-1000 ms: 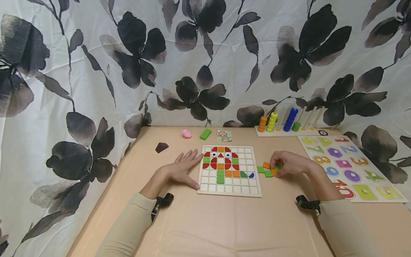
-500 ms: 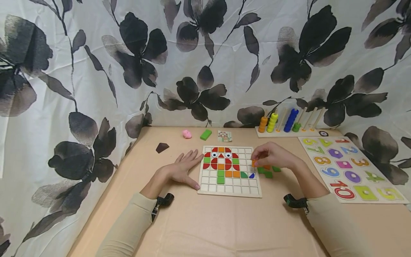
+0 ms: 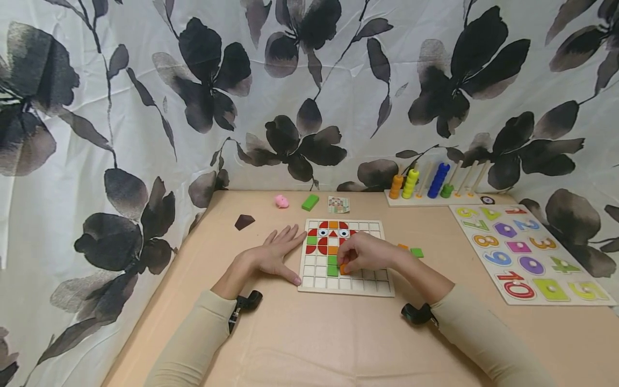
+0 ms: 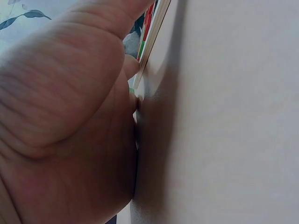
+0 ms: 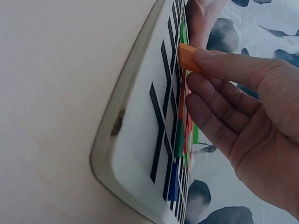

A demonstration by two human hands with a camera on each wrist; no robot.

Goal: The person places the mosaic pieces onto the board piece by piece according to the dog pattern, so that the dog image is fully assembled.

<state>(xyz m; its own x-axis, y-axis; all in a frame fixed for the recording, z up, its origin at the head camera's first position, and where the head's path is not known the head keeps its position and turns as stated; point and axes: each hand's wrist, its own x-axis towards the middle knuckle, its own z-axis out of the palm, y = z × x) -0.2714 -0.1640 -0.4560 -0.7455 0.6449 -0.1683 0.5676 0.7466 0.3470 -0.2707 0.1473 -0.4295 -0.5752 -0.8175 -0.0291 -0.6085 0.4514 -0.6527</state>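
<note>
A white grid board [image 3: 314,282] lies on the table, bearing red, green, orange and white tiles set in a pattern. My left hand [image 3: 273,257] rests flat with fingers spread, its thumb and fingertips touching the board's left edge. My right hand [image 3: 369,251] is over the board and pinches an orange square tile [image 5: 188,57] between thumb and finger. That tile is at the grid, just right of the lower green tile [image 3: 332,271]. In the right wrist view a dark green tile [image 5: 179,137] and a blue tile [image 5: 173,182] show on the board; the right hand hides them in the head view.
Loose tiles, including a green one [image 3: 417,252], lie right of the board, partly behind the right arm. A number board [image 3: 532,258] is farther right. At the back are a bead abacus [image 3: 430,201], a card [image 3: 338,205], a green block [image 3: 310,202] and a pink figure [image 3: 281,201].
My right hand has picked up an orange tile from the loose tiles and carried it left over the board, down to the grid. The left hand has stayed in place.
</note>
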